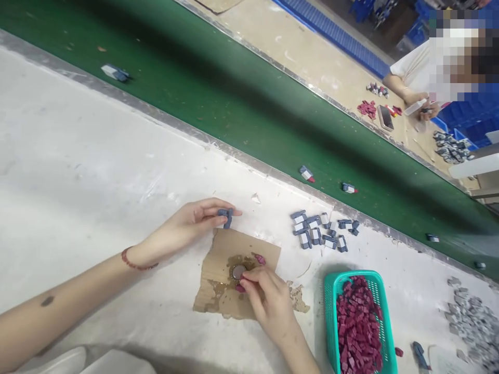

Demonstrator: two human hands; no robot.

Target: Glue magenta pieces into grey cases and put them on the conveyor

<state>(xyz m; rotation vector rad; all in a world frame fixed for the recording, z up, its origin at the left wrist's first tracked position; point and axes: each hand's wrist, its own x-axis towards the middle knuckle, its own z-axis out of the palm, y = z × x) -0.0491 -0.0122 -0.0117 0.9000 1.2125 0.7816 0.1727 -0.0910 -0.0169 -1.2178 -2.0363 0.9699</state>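
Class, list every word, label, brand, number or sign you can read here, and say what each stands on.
Readable text: none.
Cardboard: dark marks at its torn right edge, too blurred to tell whether they are writing.
Phone: no lettering can be made out.

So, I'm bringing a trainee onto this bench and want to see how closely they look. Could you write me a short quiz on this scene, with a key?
1. Open question: what is the left hand of the person wearing the camera holding?
2. True or false: the teal basket is filled with white pieces.
3. Fill in the blank: the same person's right hand is over a torn sheet of ____.

Key:
1. A small blue-grey piece.
2. False; the basket is filled with dark red pieces.
3. Cardboard.
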